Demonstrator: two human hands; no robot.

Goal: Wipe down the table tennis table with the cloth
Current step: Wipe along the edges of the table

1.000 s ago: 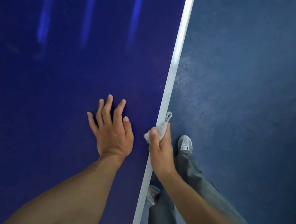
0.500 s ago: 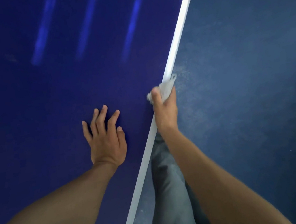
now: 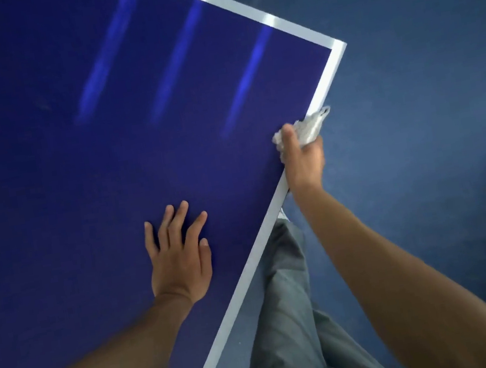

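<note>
Blue all over: looked down on a dark blue, glossy table tennis table [image 3: 81, 208] bordered by a white painted line [image 3: 250, 280], with its far right corner in full view. Gripped a crumpled white cloth [image 3: 310, 126] in the right hand [image 3: 304, 159], with fingers curled round the wad and thumb laid over its top. Held that cloth against the right edge of the tabletop, on the white line, nearer the far right corner than the near end of the visible edge. Let part of the wad poke out past the edge, on the floor side. Laid the left hand [image 3: 181, 262] palm down on the blue surface, with fingers straight and slightly spread, holding nothing. Placed it inside the right edge, near that edge but apart from the white line, and nearer the body than the right hand. Left a stretch of bare blue top between the two hands. Caught three pale blue streaks of reflected light [image 3: 173, 65] on the far part of the tabletop, slanting toward the far edge. Stood beside the right edge in grey trousers [image 3: 290, 318] on a matt blue-grey floor [image 3: 416, 126]. Could not tell how much of the cloth lay hidden beneath the right palm.
</note>
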